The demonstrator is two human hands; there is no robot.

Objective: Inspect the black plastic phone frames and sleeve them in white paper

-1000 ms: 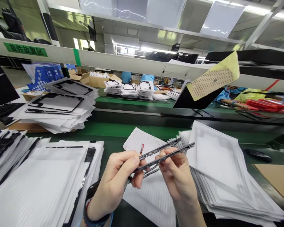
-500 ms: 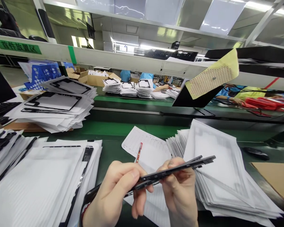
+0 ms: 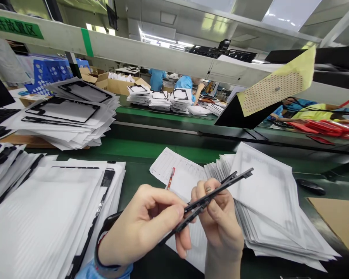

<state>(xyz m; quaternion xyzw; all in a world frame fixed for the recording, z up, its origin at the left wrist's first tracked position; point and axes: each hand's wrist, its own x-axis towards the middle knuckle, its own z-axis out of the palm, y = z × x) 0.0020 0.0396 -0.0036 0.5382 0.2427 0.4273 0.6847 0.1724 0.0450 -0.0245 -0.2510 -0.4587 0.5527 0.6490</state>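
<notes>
In the head view, the left hand (image 3: 148, 223) grasped the frame (image 3: 232, 183), its own fingers hiding part of the near end; the thumb pressed from above and the lower fingers curled beneath. The right hand (image 3: 221, 219) pinched it farther along, palm facing inward, with the wrist upright and the forearm cut off by the bottom edge. Seen almost edge-on, the frame showed as two dark bars crossing at a narrow angle, tilted up to the right above the paper (image 3: 167, 164); whether it was one piece or two, I could not tell. The left hand hid the lower end of the pen (image 3: 170, 179). The picture's edges cut off the sleeve (image 3: 104, 271), the left stack (image 3: 43, 209) and the cardboard (image 3: 341, 223). The far workers' hands were hard to make out.
</notes>
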